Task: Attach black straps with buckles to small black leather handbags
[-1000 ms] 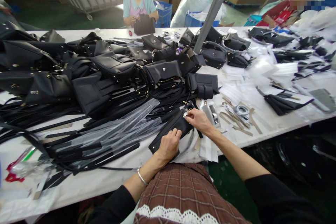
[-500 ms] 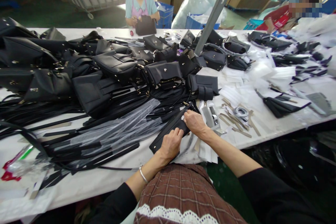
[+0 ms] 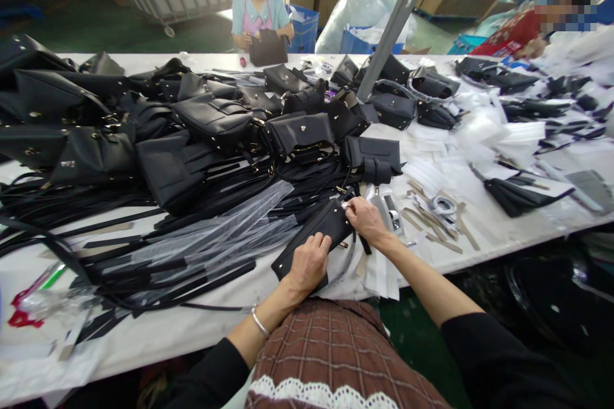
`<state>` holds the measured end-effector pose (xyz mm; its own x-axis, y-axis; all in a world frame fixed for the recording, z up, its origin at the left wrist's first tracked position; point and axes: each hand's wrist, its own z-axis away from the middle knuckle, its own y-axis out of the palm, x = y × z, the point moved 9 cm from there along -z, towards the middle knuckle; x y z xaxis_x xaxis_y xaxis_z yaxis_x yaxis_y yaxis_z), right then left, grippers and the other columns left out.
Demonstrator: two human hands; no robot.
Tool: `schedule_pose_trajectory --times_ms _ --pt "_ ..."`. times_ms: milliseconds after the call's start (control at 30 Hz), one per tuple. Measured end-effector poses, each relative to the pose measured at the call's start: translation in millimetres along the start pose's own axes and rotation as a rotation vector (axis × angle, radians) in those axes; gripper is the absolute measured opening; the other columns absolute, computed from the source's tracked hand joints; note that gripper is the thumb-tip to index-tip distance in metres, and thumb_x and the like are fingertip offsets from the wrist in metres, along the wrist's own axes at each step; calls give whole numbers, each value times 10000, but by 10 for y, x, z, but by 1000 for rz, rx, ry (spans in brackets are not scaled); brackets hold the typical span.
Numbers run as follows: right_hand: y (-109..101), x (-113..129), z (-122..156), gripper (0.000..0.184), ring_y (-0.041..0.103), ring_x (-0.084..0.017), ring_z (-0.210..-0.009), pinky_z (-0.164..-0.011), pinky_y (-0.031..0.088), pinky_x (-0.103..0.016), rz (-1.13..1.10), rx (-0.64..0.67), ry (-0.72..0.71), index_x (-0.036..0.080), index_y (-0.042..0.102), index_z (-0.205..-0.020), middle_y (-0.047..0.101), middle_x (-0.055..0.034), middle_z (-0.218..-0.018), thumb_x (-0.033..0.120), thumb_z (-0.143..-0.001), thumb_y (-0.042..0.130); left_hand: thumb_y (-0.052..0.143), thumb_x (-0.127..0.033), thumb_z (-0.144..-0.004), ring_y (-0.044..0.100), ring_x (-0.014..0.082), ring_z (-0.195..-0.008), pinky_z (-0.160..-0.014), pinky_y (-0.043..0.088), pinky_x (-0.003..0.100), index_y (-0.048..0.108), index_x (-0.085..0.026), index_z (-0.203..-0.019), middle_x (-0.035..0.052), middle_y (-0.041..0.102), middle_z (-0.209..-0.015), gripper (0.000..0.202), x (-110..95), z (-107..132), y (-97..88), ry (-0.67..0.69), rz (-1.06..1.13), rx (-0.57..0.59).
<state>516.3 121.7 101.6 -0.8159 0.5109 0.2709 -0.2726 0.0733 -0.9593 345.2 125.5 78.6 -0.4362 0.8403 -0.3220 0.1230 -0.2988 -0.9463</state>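
Black bag (image 3: 314, 228): lies on the near side of the bench (image 3: 187, 326), beneath both grips, long axis diagonal from near left to far right, strap pile (image 3: 225, 182) to its left. Left grip (image 3: 311, 262) rests over its near edge with fingers curled; cannot tell whether it clasps or merely presses. Right grip (image 3: 368, 220), nearer the far-right end, has thumb and fingertips drawn together on a small pale scrap (image 3: 344, 204).
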Motion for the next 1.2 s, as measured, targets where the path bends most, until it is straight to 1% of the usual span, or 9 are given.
schedule_pose_trajectory --times_ms 200,400,500,633,733,900,1000,1100,1200 --pt "-2 -1010 475 373 664 -160 -669 -606 504 -253 -182 59 316 164 619 -927 696 -54 -766 370 -909 309 538 -372 -922 562 211 -1005 -898 485 354 536 -209 -1129 59 605 -1044 264 366 210 -129 2 211 -120" --pt "183 -2052 1540 375 656 -257 -558 -562 513 -377 -70 295 588 208 541 -493 613 -94 -528 389 -795 413 552 -319 -907 475 254 -1248 -1084 366 480 502 -198 -1230 115 556 -1275 348 1169 748 95 -238 460 -211" --pt "397 -2560 2200 111 696 -353 -706 -599 521 -449 89 421 696 192 588 -538 688 -163 -734 261 -609 540 597 -374 -853 503 278 -1240 -1043 418 487 473 -191 -1277 139 542 -1311 477 1426 1040 433 -410 745 -92" --pt "532 -2897 2514 414 685 -363 -955 -759 538 -498 237 293 689 195 670 -999 636 -195 -1205 288 -618 539 653 -403 -778 557 294 -1182 -941 490 448 414 -167 -1343 179 487 -1389 657 1420 1249 800 -573 1097 96" --pt "508 -2401 2133 425 691 -298 -932 -844 536 -444 -35 126 469 167 637 -1083 682 -169 -1105 402 -755 505 657 -410 -773 591 261 -1116 -943 483 414 428 -173 -1341 161 486 -1400 657 1300 1171 811 -555 1240 87" --pt "-3 -539 1372 222 673 -203 -886 -847 526 -347 -417 -150 -139 194 657 -963 706 -81 -940 348 -911 507 677 -355 -752 619 205 -908 -826 496 346 573 -173 -1134 81 655 -1111 435 1099 890 639 -479 1234 83" --pt "-78 348 1289 155 654 -164 -885 -841 521 -311 -513 -115 -410 200 650 -995 697 -62 -933 247 -940 513 704 -320 -724 613 189 -862 -781 499 320 594 -182 -1051 65 661 -1052 372 1065 802 559 -502 1176 71" --pt "118 802 1357 160 638 -146 -844 -804 517 -285 -482 28 -548 193 659 -963 687 -55 -901 228 -952 504 744 -376 -694 618 181 -828 -685 520 296 547 -188 -1076 82 622 -1090 469 1081 866 667 -666 1293 84" --pt "374 993 1423 191 614 -158 -835 -791 505 -292 -338 126 -634 185 677 -923 675 -62 -878 247 -954 500 697 -516 -733 645 192 -765 -600 541 311 500 -183 -1082 97 603 -1048 521 978 993 865 -791 1456 183"
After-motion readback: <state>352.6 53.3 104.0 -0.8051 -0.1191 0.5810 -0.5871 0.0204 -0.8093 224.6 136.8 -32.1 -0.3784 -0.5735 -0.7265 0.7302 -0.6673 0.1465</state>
